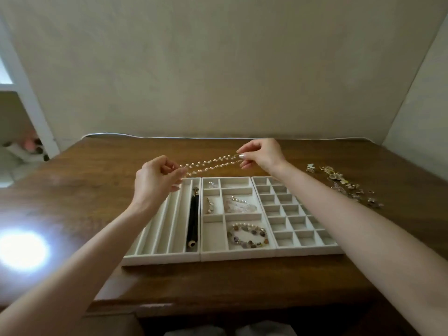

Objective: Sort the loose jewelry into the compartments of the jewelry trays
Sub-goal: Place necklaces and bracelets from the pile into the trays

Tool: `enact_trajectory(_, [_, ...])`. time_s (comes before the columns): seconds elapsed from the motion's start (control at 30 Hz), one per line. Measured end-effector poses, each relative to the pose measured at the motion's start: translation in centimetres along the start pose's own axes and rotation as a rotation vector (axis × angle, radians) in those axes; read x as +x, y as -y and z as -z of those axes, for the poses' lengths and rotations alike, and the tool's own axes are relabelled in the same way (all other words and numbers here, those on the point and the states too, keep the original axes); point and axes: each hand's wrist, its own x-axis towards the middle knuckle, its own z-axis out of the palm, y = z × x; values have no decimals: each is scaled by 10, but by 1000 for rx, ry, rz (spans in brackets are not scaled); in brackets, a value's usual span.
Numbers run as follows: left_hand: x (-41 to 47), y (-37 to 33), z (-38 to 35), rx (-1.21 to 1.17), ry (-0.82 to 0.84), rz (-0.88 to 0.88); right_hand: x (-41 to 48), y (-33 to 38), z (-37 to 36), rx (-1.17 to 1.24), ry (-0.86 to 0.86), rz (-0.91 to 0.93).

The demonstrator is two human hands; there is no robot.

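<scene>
Necklace (pixel 210 163) of pearls hangs stretched between the left hand (pixel 155 178) and right hand (pixel 261 154), each pinching one end above the trays (pixel 238 255).

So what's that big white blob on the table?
Head view: it's glare, light bouncing off the shiny table, washing out the wood; same view, the wide lens bends the table's back edge, and the pearl necklace looks slightly soft.

Glossy brown wood table (pixel 97 190); matt cream trays (pixel 160 259); lustrous pearl-like necklace (pixel 208 163).
</scene>
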Motion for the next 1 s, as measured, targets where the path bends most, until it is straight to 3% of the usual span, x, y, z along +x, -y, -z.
enact_trajectory(0.1, [-15, 4, 18, 123, -19, -50, 5, 10, -28, -87, -17, 37])
enact_trajectory(0.23, [-39, 5, 32, 438, -3, -139, 10, 19, -55, -1, 46, -13])
enact_trajectory(0.5, [-69, 0, 30, 884, 175, -175, 11, 33, -95, -121, 190, 27])
enact_trajectory(0.73, [-77, 0, 23, 956, 276, -240, 11, 35, -113, -201, 260, 25])
enact_trajectory(1.0, [-75, -2, 26, 967, 367, -250, 4, 29, -119, -488, 324, 172])
